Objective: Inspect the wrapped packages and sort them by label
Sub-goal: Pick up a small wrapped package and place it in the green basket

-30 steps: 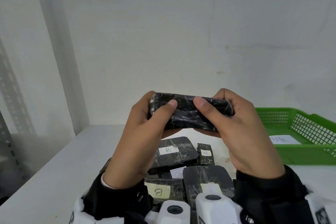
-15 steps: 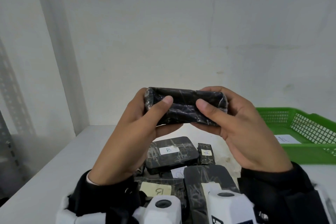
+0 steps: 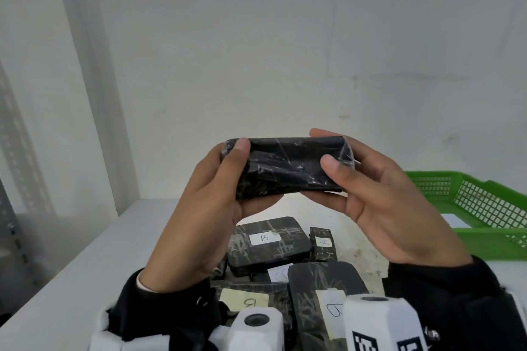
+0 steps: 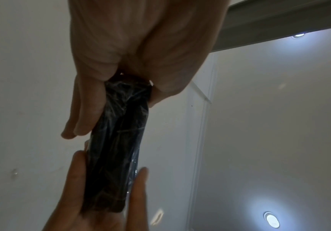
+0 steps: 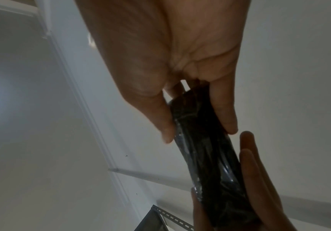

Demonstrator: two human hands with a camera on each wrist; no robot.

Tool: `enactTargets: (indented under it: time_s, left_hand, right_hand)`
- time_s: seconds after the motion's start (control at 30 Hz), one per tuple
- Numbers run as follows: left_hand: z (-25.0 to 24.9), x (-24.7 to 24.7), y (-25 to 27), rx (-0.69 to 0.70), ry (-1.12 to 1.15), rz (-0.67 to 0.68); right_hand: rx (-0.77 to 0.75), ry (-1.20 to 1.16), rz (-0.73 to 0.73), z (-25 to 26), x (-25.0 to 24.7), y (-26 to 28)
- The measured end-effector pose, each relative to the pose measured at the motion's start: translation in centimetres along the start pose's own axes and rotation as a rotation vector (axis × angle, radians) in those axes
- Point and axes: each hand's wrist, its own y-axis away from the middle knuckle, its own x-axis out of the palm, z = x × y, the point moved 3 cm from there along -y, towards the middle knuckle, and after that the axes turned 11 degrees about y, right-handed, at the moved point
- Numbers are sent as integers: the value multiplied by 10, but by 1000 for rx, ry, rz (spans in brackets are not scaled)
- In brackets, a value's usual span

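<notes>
Head view: the wrapped package [image 3: 288, 169] is held level in the air between both hands, well above the table [image 3: 71, 265]. The left hand [image 3: 205, 208] clamps its nine-o'clock end, the right hand [image 3: 379, 196] its three-o'clock end. Compared with a second ago, both thumbs have slid outward from the middle to the ends, baring the near face. No label shows on that face, so inspection is judged unfinished; another turn seems needed. Below, at six o'clock, labelled packages lie clustered, one marked B [image 3: 265, 237] beside one marked A [image 3: 323, 242]. A green basket [image 3: 484, 245] stands at three o'clock.
</notes>
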Motion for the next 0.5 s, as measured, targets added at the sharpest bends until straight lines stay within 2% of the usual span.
enactTargets:
  time_s: [0.27, 0.4, 0.5]
  left_hand:
    - [-5, 4, 1, -39, -9, 37]
    - [-2, -3, -1, -13, -16, -33]
    - [0, -3, -1, 10, -73, -67]
  right_hand:
    - [-38, 56, 4, -1, 0, 0]
    - [-45, 85, 29, 0, 1, 2]
    - [-69, 237, -2, -6, 3, 1]
